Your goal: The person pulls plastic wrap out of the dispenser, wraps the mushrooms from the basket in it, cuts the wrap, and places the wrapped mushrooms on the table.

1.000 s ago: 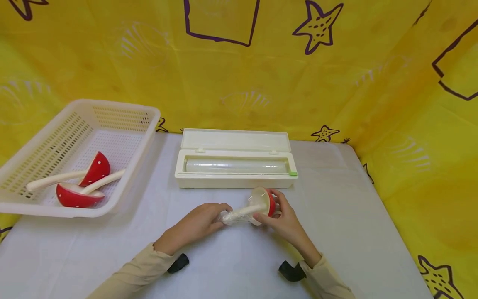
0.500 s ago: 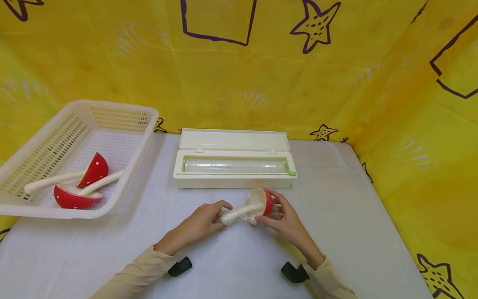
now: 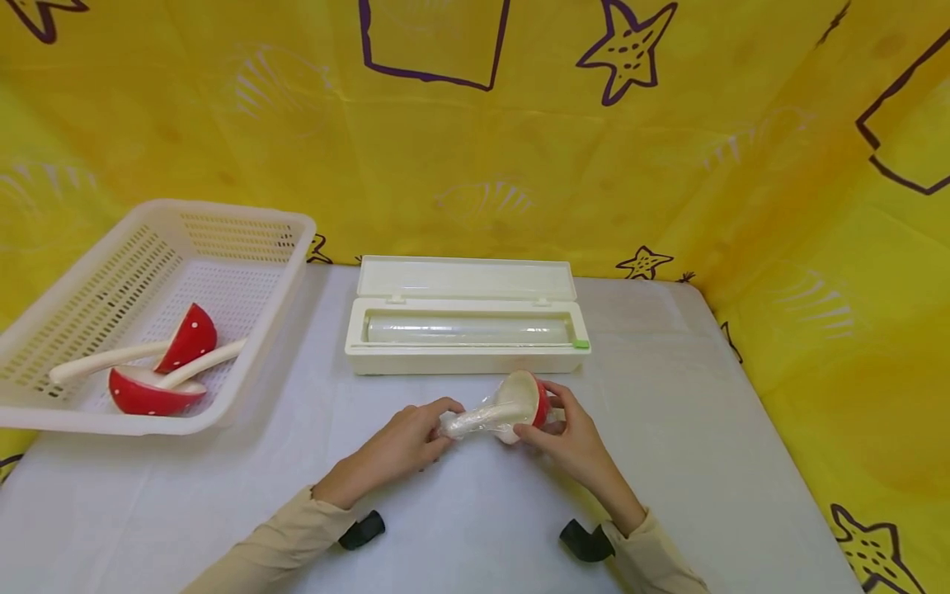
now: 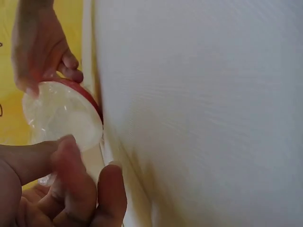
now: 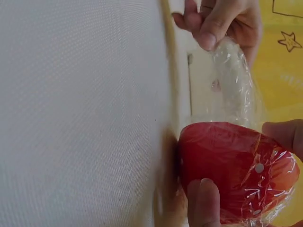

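A ladle (image 3: pixel 525 394) with a red, white-dotted bowl and a cream handle is held between both hands above the table, cling film wrapped about it. My right hand (image 3: pixel 567 431) grips the bowl, thumb at the near rim and fingers round the red back. At the handle's end, my left hand (image 3: pixel 404 441) pinches the film-covered tip. In the right wrist view the film (image 5: pixel 236 90) clings crinkled along the handle and over the red bowl (image 5: pixel 222 161). The left wrist view shows the bowl's pale inside (image 4: pixel 71 118), with the left fingers partly hiding the handle.
Behind the hands stands a cream cling film box (image 3: pixel 467 361), lid raised, with a film roll (image 3: pixel 467 329) inside and a green slider (image 3: pixel 580 344). At left, a white plastic basket (image 3: pixel 278 322) holds two more red ladles (image 3: pixel 156 396). Yellow patterned cloth (image 3: pixel 475 165) bounds the table.
The ladle stays in both hands and has turned slightly. The left hand's fingers have shifted a little at the handle's end. The basket and box are unchanged.
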A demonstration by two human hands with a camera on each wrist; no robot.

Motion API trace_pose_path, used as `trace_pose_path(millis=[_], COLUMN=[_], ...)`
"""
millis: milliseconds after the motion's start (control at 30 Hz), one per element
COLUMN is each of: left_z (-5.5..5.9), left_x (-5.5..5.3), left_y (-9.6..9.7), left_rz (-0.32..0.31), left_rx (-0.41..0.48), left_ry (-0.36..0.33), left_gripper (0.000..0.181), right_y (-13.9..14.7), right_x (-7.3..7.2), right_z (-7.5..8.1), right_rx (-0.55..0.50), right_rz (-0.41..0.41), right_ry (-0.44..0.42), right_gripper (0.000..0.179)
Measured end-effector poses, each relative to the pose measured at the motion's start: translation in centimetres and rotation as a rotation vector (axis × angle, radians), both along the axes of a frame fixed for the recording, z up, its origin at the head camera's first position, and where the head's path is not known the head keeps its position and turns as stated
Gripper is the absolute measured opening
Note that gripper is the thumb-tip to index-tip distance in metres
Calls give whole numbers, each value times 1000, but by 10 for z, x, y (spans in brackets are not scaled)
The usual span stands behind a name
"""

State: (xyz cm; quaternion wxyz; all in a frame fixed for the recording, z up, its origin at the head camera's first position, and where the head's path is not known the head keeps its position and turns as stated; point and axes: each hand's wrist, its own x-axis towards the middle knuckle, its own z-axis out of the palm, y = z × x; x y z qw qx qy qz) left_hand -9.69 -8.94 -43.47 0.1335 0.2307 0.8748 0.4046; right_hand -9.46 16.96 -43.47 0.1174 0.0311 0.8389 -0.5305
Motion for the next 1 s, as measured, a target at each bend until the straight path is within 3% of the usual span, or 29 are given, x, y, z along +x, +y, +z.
trace_pose_path(millis=[100, 233, 333, 467, 700, 833, 1000], left_z=[2, 4, 4, 3, 3, 8, 18], left_x=[0, 1, 2, 3, 0, -4, -12], left_y=[-1, -4, -6, -10, -13, -18, -32], left_rz=[-64, -122, -141, -164, -184, -146, 16], left_rx=[67, 89, 62, 31, 72, 45, -35], left_ry=[-77, -115, -112, -52, -39, 61, 240], left_gripper=[39, 47, 48, 46, 47, 47, 39], right_y=[0, 0, 1, 3, 13, 27, 54], right_x=[0, 0, -1, -2, -3, -2, 0], right_z=[1, 0, -1, -1, 1, 6, 13], right_rx=[-1, -13, -10, 22, -23, -48, -48], right_rz=[-16, -23, -21, -9, -20, -49, -95], right_ry=[-1, -10, -9, 19, -5, -28, -48], right_gripper=[71, 70, 68, 69, 65, 61, 61])
